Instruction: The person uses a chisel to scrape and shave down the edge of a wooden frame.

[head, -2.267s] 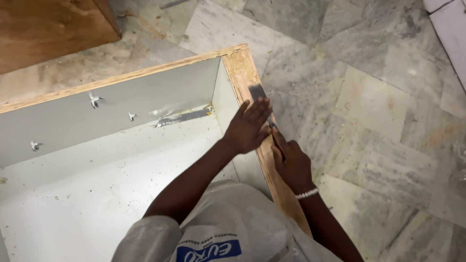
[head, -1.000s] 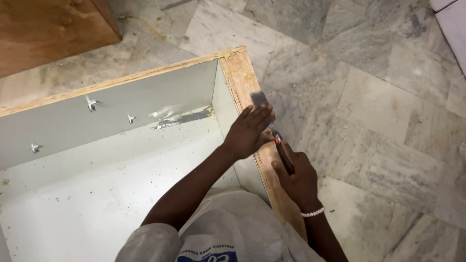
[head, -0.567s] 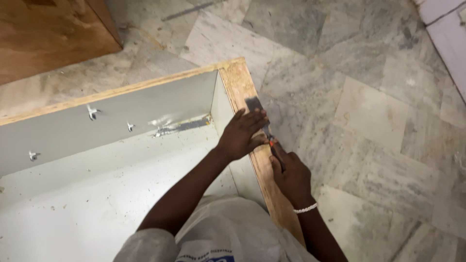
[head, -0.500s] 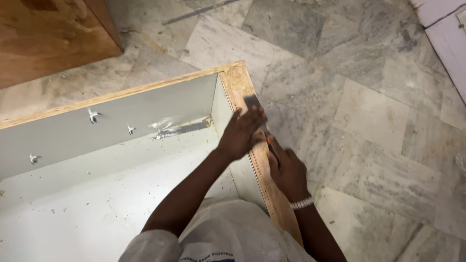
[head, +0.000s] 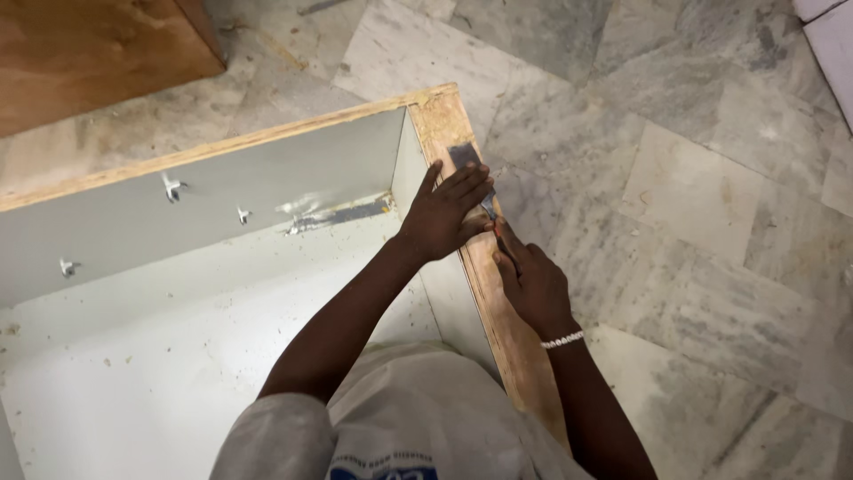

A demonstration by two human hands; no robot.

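A flat metal scraper blade (head: 464,156) lies against the raw top edge of the plywood side panel (head: 498,307) of a white-lined cabinet box. My left hand (head: 447,213) presses its fingers flat on the blade near the box's far right corner. Just behind it, my right hand (head: 531,283) grips the tool's handle, which is mostly hidden in the fist. A white beaded bracelet sits on my right wrist.
The box's white inner back wall (head: 204,213) carries several protruding screws and a smeared patch near the corner. Grey marble floor tiles (head: 693,204) spread to the right. A brown wooden board (head: 89,53) lies at the top left.
Both hands have slid the scraper back and forth along the panel edge; it now sits slightly nearer the far corner. The camera has shifted a little.
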